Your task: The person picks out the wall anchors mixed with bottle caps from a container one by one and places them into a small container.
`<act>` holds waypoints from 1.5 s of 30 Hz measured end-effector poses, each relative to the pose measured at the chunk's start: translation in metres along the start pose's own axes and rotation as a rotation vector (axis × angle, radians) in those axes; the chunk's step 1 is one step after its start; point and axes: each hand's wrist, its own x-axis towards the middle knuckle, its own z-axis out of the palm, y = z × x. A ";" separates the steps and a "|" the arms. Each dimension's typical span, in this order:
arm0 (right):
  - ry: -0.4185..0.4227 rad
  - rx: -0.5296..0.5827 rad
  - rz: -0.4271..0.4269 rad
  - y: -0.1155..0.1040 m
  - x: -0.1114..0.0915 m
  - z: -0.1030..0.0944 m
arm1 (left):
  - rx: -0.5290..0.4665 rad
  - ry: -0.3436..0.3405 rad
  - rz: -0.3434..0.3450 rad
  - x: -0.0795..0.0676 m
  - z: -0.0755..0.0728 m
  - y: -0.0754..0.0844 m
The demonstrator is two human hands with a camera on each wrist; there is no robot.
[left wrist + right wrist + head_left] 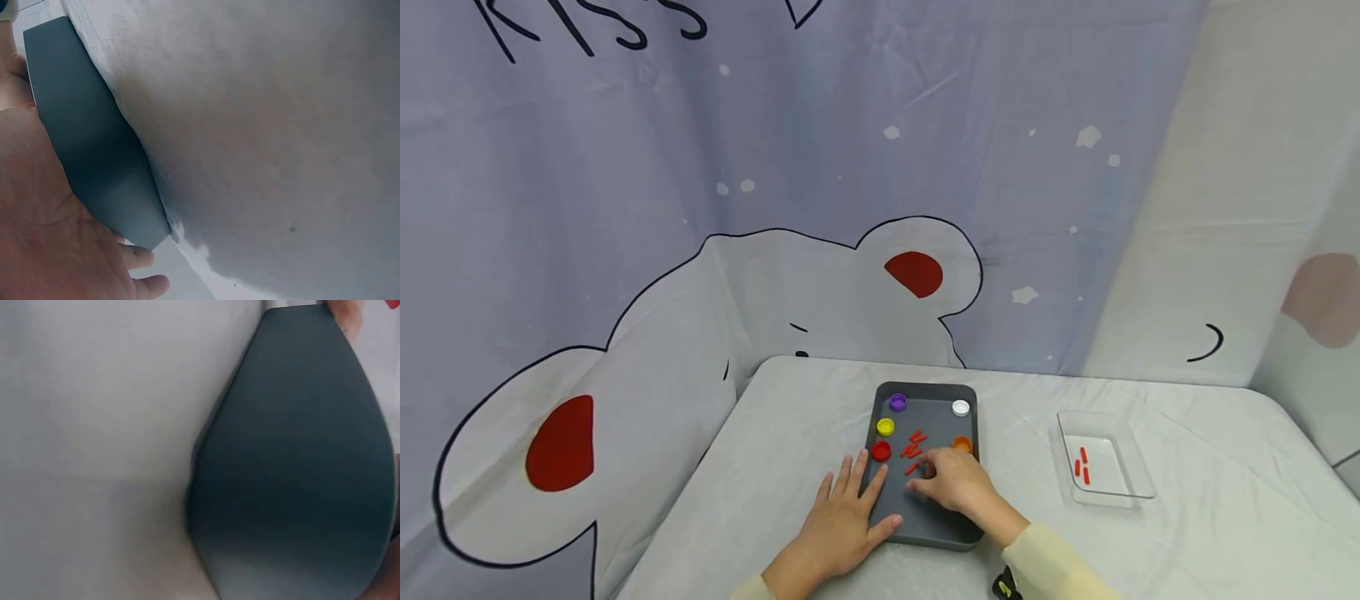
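A dark grey tray (pixel 917 508) lies on the white-covered table. My left hand (pixel 842 521) rests spread along its left edge, fingers straight; in the left wrist view the palm (pixel 56 231) stands beside the tray's outer wall (pixel 94 131). Over the tray's right half is my right hand (pixel 958 482), thumb and forefinger bent and apart. A short red stick (pixel 912 469) lies just off those fingertips. Several more red sticks (pixel 915 437) lie loose mid-tray. The right wrist view shows mostly tray wall (pixel 294 450), with the right fingers largely hidden behind it.
Small round caps line the tray's sides: purple (pixel 898 402), yellow (pixel 885 427) and red (pixel 881 451) at left, white (pixel 960 407) and orange (pixel 962 443) at right. Right of the tray stands a clear plastic box (pixel 1138 475) holding three red sticks (pixel 1084 455). A printed curtain (pixel 850 150) hangs behind.
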 end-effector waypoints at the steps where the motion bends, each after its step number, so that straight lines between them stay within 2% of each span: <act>1: -0.005 -0.006 0.004 0.000 0.001 0.001 | 0.000 -0.001 -0.001 0.000 0.000 0.000; 13: -0.020 -0.058 0.015 0.002 0.011 0.003 | 0.012 -0.014 -0.014 0.004 0.003 -0.001; 24: -0.059 -0.027 -0.002 0.003 0.017 0.006 | 0.001 -0.018 -0.015 0.003 0.002 -0.002; 40: -0.066 0.004 -0.112 0.007 0.020 0.010 | -0.001 -0.003 -0.007 0.001 0.002 -0.001; 45: -0.068 0.009 -0.117 0.009 0.021 0.011 | 0.001 0.001 -0.015 0.003 0.006 -0.003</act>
